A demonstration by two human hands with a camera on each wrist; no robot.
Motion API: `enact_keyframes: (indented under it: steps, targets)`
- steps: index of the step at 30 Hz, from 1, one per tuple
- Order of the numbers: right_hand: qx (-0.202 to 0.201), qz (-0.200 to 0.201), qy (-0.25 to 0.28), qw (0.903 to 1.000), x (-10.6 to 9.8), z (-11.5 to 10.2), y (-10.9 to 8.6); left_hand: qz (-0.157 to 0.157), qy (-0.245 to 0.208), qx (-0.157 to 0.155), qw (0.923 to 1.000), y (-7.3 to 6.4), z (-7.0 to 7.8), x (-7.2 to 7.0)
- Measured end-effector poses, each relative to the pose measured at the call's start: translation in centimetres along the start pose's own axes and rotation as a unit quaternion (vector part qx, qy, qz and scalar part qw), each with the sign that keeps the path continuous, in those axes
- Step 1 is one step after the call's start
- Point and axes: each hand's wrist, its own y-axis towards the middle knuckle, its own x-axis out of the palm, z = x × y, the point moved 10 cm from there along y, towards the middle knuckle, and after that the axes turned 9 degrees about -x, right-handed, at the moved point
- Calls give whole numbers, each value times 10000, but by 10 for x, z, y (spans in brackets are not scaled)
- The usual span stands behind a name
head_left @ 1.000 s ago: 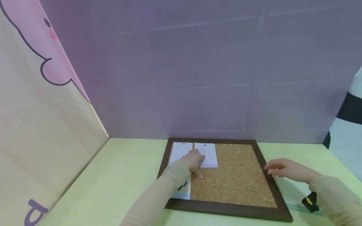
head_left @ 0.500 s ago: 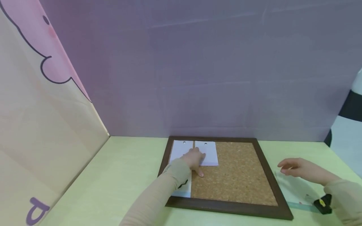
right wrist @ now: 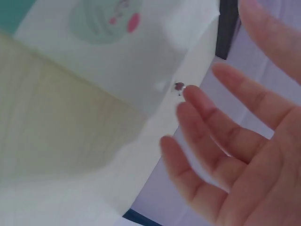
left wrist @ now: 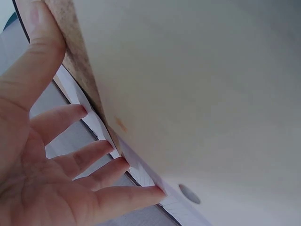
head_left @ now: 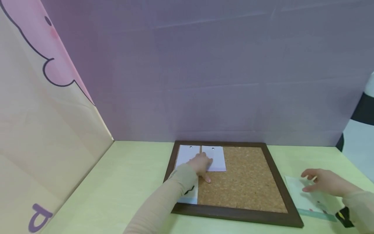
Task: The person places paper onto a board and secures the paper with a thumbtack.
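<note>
A cork board [head_left: 245, 182] in a dark wooden frame lies on the table. Two white paper sheets, a left one [head_left: 185, 156] and a right one [head_left: 218, 161], sit along its top edge, each with a round metal tack near the top. My left hand [head_left: 200, 165] rests on these sheets with its fingers spread. Partly under my left forearm is another sheet [head_left: 189, 197]. Right of the board, my right hand [head_left: 330, 182] hovers over a pale printed sheet [head_left: 301, 195], fingers loosely bent, holding nothing. A small shiny piece [right wrist: 179, 86] shows near its fingertips in the right wrist view.
The light green table [head_left: 131, 182] meets a grey-purple backdrop [head_left: 216, 81] behind the board. A printed cloth [head_left: 43, 130] hangs at the left, and a black-and-white one [head_left: 362, 110] at the right. A dark strapped device [head_left: 344, 216] is at the right wrist.
My right hand has moved rightward from the board's right frame to over the printed sheet. My left hand stays in the same place on the white sheets.
</note>
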Motion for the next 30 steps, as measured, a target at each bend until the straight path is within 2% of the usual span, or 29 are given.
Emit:
enact_keyframes:
  steps: [2, 8, 13, 18, 26, 30]
  targets:
    - [-78, 21, -133, 9999, 2, -1, 0, 5, -19, 19, 10000, 0, 0, -1]
    - [-680, 556, -679, 9938, -1, -16, -3, 35, 7, 56, 10000, -1, 1, -2]
    - [-836, 779, -810, 9901, 0, -23, -4, 41, 95, 57, 9999, -1, 2, -1]
    - [-885, 739, -853, 9897, 4, -24, -2, 51, 195, 77, 9998, -1, 3, -1]
    - [-577, 356, -808, 9944, 9, -16, 3, 60, 95, 24, 9999, -2, 2, -2]
    - [-554, 261, -728, 9955, 11, -15, 4, 74, 122, 27, 9999, -1, 2, -2]
